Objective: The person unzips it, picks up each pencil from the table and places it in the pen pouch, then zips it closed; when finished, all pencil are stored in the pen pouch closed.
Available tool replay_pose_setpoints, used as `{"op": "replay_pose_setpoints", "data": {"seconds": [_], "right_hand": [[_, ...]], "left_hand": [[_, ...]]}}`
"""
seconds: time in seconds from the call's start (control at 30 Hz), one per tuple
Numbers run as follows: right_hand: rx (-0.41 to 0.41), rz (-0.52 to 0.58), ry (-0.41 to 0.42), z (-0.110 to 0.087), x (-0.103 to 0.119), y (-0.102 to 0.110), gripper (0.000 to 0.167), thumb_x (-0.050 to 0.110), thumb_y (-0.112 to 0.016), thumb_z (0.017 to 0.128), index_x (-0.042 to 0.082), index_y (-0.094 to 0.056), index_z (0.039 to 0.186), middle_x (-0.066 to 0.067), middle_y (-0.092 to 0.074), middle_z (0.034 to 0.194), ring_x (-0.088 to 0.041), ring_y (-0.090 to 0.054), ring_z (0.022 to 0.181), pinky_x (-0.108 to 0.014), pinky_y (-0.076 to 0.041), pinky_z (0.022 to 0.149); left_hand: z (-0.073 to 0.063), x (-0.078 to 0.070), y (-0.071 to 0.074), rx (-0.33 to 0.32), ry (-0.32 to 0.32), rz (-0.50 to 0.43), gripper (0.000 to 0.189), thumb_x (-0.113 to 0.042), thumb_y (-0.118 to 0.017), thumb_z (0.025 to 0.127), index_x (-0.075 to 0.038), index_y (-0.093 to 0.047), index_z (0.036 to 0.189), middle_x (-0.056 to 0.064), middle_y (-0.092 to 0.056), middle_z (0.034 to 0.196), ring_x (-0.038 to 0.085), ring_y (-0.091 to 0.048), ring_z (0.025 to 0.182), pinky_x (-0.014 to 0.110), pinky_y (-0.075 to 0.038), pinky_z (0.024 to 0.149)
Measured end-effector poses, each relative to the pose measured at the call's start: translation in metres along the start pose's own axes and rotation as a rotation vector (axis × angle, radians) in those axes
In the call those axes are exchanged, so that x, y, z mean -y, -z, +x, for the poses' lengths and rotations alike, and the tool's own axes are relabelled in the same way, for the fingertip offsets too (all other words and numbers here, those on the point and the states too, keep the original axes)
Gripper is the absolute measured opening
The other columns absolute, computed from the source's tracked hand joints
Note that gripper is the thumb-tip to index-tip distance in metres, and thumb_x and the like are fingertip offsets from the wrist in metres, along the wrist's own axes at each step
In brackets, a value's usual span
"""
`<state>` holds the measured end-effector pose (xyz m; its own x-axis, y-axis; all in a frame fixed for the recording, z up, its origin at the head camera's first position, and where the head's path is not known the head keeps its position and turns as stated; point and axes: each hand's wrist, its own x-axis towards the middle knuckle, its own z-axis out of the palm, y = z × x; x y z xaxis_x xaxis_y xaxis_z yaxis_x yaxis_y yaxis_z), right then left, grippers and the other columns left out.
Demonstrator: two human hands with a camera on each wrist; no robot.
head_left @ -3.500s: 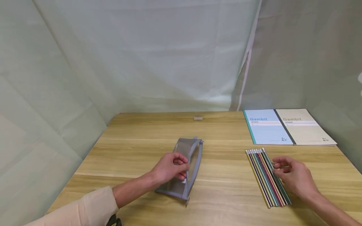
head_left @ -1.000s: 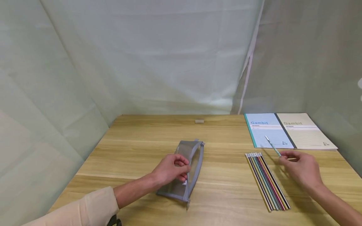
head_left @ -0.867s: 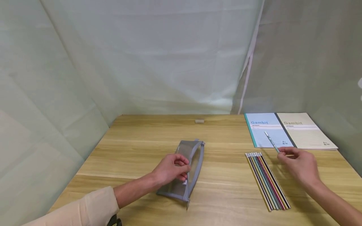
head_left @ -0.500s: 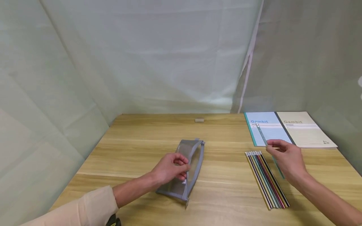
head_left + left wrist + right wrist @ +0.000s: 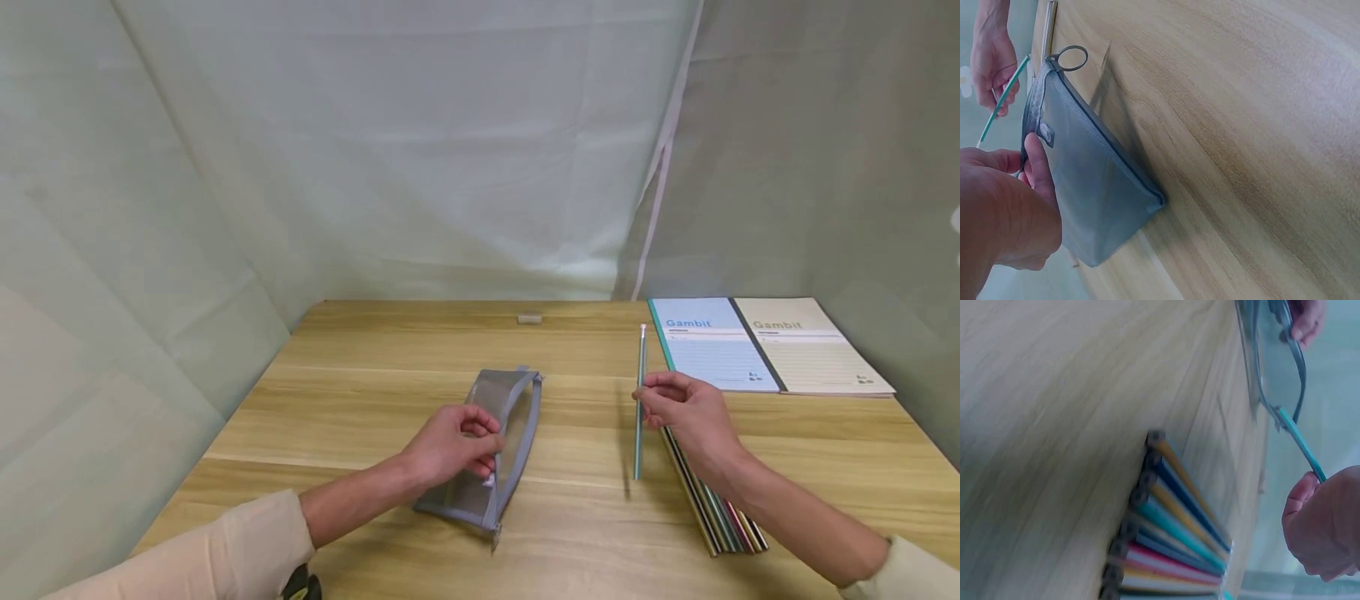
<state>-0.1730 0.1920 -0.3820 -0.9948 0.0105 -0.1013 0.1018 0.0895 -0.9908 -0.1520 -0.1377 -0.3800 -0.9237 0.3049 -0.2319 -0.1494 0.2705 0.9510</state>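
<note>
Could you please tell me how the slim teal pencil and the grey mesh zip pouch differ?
The slim teal pencil is a straight, narrow rod, while the grey mesh zip pouch is broad and see-through. The pencil is held above the wood-grain table by the right hand; the pouch rests on the table, the edge of its open mouth pinched by the left hand. Both are held by the person.
</note>
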Motion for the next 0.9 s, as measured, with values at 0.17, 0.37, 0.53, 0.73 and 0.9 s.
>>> {"op": "replay_pose_setpoints", "data": {"seconds": [0.17,0.37,0.53,0.73,0.9], "right_hand": [[0.045,0.021,-0.024,-0.001,0.001,-0.021,0.023,0.002,-0.069,0.102,-0.011,-0.060,0.119,0.001,-0.075,0.088,-0.011,-0.070,0.075,-0.025,-0.063,0.069],[0.092,0.071,-0.055,-0.002,0.002,-0.043,0.020,0.004,-0.071,0.102,-0.007,-0.062,0.115,-0.005,-0.078,0.094,-0.014,-0.073,0.077,-0.025,-0.062,0.070],[0.130,0.138,-0.080,-0.004,0.001,-0.062,0.016,0.002,-0.071,0.101,-0.006,-0.061,0.111,-0.009,-0.079,0.098,-0.016,-0.074,0.076,-0.025,-0.061,0.066],[0.151,0.169,-0.098,-0.007,-0.003,-0.083,0.013,-0.001,-0.070,0.100,-0.006,-0.061,0.109,-0.015,-0.078,0.098,-0.019,-0.075,0.076,-0.026,-0.062,0.065],[0.171,0.196,-0.092,-0.011,-0.006,-0.098,0.013,-0.001,-0.070,0.100,-0.006,-0.060,0.108,-0.016,-0.078,0.095,-0.019,-0.075,0.075,-0.026,-0.061,0.064]], "left_hand": [[0.000,0.000,0.000,0.002,-0.001,-0.001,0.019,-0.001,-0.072,0.099,0.007,-0.063,0.113,0.014,-0.066,0.096,0.017,-0.071,0.072,0.033,-0.067,0.070],[0.000,0.000,0.000,0.007,-0.007,-0.015,0.018,0.001,-0.071,0.099,0.008,-0.062,0.112,0.014,-0.066,0.095,0.017,-0.071,0.072,0.031,-0.066,0.069],[0.000,0.000,0.000,0.009,-0.008,-0.016,0.018,0.001,-0.071,0.099,0.008,-0.062,0.113,0.015,-0.066,0.096,0.017,-0.071,0.073,0.032,-0.067,0.070],[0.001,0.000,0.000,0.008,-0.006,0.004,0.019,-0.001,-0.072,0.100,0.007,-0.063,0.114,0.014,-0.066,0.097,0.018,-0.071,0.073,0.034,-0.067,0.070],[0.001,-0.001,-0.002,0.003,-0.007,0.008,0.020,-0.002,-0.072,0.099,0.007,-0.063,0.114,0.014,-0.066,0.097,0.018,-0.071,0.072,0.035,-0.067,0.070]]}}
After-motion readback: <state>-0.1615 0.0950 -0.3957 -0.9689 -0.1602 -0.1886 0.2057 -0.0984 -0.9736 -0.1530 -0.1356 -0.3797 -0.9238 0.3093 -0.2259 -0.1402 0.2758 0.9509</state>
